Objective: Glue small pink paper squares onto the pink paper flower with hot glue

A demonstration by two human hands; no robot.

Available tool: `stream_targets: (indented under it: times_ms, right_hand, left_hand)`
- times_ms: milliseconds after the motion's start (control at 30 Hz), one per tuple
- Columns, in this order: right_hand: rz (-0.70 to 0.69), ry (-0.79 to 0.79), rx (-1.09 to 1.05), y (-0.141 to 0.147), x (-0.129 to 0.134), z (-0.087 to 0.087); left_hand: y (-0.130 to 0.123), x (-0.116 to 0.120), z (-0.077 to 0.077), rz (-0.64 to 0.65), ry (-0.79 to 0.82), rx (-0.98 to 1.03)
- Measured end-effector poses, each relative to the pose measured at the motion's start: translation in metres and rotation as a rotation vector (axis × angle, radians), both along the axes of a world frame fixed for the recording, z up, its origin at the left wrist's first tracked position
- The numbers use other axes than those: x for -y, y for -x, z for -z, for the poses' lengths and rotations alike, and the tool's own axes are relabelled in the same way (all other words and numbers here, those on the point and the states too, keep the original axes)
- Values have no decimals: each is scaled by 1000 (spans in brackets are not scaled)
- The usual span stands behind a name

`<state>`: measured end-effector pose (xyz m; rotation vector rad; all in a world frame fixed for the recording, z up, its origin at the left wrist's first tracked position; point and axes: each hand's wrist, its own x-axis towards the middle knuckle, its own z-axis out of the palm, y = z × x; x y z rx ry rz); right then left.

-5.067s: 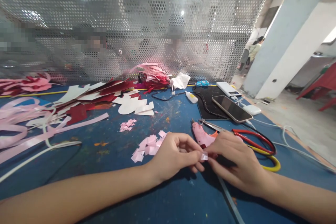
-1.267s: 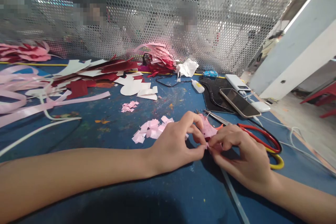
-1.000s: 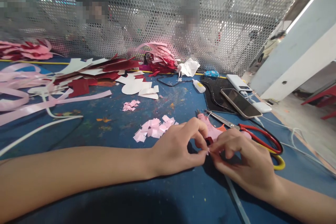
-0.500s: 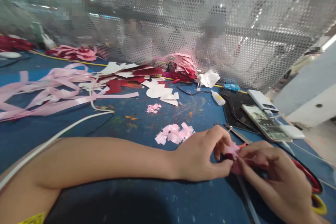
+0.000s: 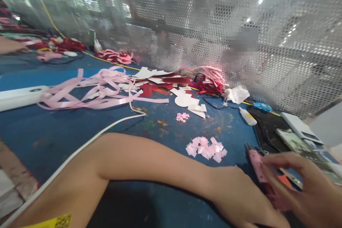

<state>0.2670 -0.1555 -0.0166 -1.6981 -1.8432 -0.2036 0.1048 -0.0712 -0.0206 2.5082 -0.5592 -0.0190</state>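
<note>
Your right hand arches over the glue gun at four o'clock, grip unclear; your left hand's is hidden. Likely light and stiff, it suits holding behind its nozzle.

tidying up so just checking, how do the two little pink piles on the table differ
The near pile is made of larger, squarish pieces; the far pile is smaller bits. The near pile spreads wider, while the far pile is more compact. Both are pink and lie on the blue table.
</note>
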Motion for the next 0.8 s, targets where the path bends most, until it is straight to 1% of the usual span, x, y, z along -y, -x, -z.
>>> stream_targets:
  times_ms: [33, 100, 200, 267, 300, 333, 367, 433, 533, 633, 700, 800]
  right_hand:
    - [32, 19, 3, 12, -9, -7]
    - [-22, 39, -51, 38, -30, -19]
    - [-218, 178, -167, 74, -69, -27]
    - [-292, 235, -255, 92, -99, -26]
    - [-329, 278, -283, 99, -113, -24]
    - [-343, 288, -284, 105, -126, -21]
    - [-349, 289, -276, 111, -138, -18]
    - [-359, 284, -241, 119, -156, -13]
    - [-360, 295, -166, 126, -168, -8]
    - [-345, 326, -81, 127, -167, -6]
    - [-336, 353, -11, 126, -163, -8]
    - [-322, 405, 99, 123, -157, -12]
  left_hand:
    - [0, 0, -1, 7, -6, 22]
    - [1, -1, -5, 22, -13, 59]
    - [5, -2, -20, 47, -8, -10]
    - [9, -3, -33, 49, -17, -85]
    - [10, -4, -38, 34, -30, -112]
    - [12, -4, -42, 8, -38, -115]
    - [13, -4, -45, -14, -37, -104]
    - [15, -4, -46, -69, -8, -50]
    - [16, -5, -40, -106, 13, -16]
    - [17, -6, -37, -59, -88, -44]
    - [18, -7, -41, -40, -146, -43]
    - [18, -9, -49, -17, -158, -30]
